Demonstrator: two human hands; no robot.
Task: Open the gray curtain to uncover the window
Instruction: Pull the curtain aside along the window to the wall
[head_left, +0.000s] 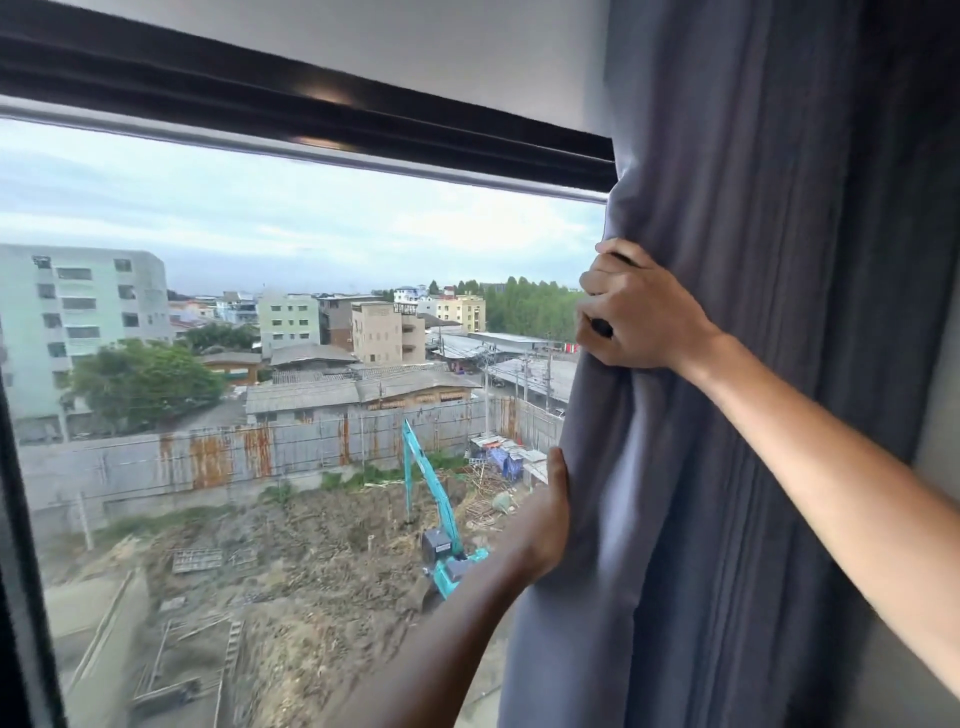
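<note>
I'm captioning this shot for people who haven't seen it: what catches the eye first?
The gray curtain, bunched at the right, with both hands on its edge: the right hand clenched high, the left hand lower. Left of it, the window shows a teal excavator on a dirt lot.

Bunched curtain (753, 364) right; window (260, 364) uncovered

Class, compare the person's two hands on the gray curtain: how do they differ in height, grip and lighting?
The right hand sits higher on the gray curtain; the left hand is lower. The right hand's fingers curl tightly around the bunched edge; the left hand lies along the edge, its fingers hidden behind the cloth. The right hand is brightly lit; the left looks shadowed against the window. Both touch the curtain's leading edge.
</note>
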